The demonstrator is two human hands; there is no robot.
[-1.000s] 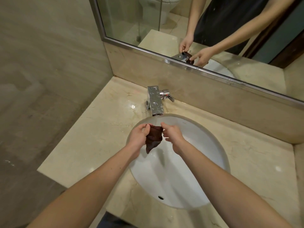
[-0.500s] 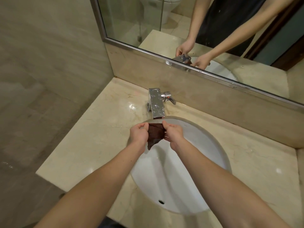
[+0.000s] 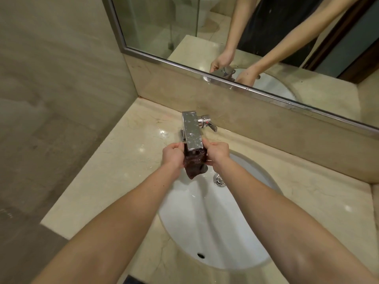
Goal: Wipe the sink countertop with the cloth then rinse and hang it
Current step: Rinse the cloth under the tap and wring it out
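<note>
The left hand (image 3: pixel 172 155) and right hand (image 3: pixel 218 153) are each pinching a side of the dark cloth (image 3: pixel 194 163) — both grips pressed together on it — and holding it directly under the spout of the chrome faucet (image 3: pixel 192 131). The wet-looking cloth is hanging over the back of the white sink (image 3: pixel 225 232), set in the beige marble counter (image 3: pixel 114 165).

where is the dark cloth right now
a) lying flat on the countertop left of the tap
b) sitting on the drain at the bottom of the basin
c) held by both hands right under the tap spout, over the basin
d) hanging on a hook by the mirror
c: the left hand and right hand pinch the dark cloth just beneath the end of the tap spout, above the white basin.
</note>
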